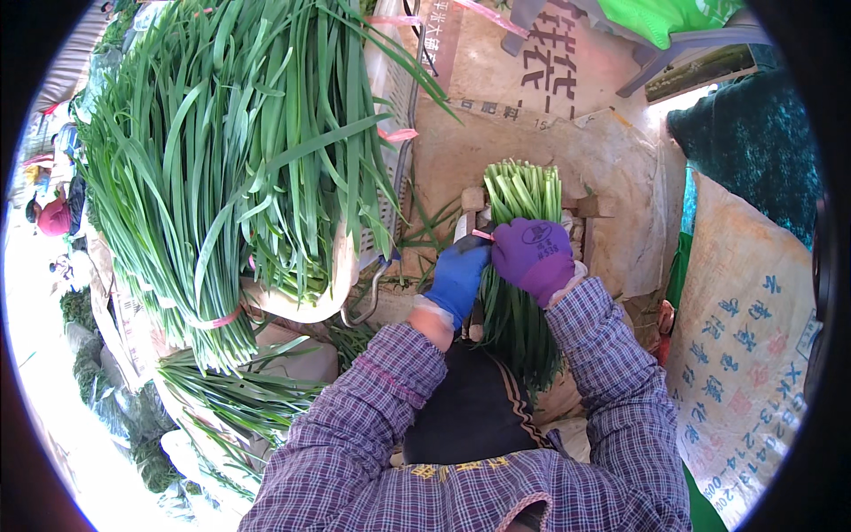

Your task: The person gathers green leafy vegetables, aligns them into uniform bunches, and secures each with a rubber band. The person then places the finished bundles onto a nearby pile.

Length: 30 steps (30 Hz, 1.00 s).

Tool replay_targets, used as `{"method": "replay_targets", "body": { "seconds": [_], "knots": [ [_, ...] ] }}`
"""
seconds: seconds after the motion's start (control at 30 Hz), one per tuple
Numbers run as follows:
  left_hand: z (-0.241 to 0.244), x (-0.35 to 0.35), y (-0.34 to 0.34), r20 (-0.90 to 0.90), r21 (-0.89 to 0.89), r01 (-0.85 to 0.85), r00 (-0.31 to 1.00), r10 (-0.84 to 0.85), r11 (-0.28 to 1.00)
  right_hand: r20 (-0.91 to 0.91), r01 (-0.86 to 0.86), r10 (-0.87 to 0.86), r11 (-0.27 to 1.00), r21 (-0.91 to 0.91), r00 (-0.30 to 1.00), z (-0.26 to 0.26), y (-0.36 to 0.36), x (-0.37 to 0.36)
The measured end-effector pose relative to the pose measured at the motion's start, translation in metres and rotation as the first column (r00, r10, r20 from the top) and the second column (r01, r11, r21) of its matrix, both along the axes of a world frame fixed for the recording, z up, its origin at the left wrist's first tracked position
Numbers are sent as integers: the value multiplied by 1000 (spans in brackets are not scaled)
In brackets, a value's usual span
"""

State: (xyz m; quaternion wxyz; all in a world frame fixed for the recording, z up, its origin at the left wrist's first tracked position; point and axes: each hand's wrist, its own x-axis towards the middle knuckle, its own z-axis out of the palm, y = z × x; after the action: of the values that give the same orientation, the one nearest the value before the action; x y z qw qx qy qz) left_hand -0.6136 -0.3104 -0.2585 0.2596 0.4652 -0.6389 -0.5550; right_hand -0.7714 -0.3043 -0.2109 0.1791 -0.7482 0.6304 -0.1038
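A bundle of long green leaves with pale cut stems, likely Chinese chives (524, 188), lies in a small wooden frame (594, 207) before me, stem ends away from me. My left hand, in a blue glove (460, 276), is at the bundle's left side. My right hand, in a purple glove (534, 258), rests over the stems. A short end of pink tie (483, 234) shows between the two hands, pinched by the fingers; which hand bears it cannot be told. The leaves hang down towards my lap, below my right hand.
At the left, large chive bundles (219, 153) with pink ties lie over a white plastic basket (393, 166). Loose leaves (246, 392) lie below them. Printed woven sacks (738, 346) stand at the right. A grey plastic stool (698, 40) is at the top right. People are far off left.
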Motion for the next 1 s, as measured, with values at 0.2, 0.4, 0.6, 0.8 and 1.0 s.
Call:
{"method": "replay_targets", "body": {
  "seconds": [0.2,0.4,0.6,0.8,1.0],
  "knots": [
    [3,-17,-12,-52,714,-295,882,468,635,-22,32,-31,999,41,999,-1,0,2],
    [0,-21,-12,42,630,-381,887,460,677,635,296,-305,947,124,710,12,14,-50],
    [1,-26,-9,-6,607,-399,862,506,687,348,402,-567,801,443,747,-10,85,-106],
    [2,-28,-2,-10,514,-382,893,450,768,352,131,-319,875,467,880,14,88,-43],
    [14,-31,6,-20,439,-351,917,399,827,291,147,-427,741,656,856,10,68,-49]
  ]
}}
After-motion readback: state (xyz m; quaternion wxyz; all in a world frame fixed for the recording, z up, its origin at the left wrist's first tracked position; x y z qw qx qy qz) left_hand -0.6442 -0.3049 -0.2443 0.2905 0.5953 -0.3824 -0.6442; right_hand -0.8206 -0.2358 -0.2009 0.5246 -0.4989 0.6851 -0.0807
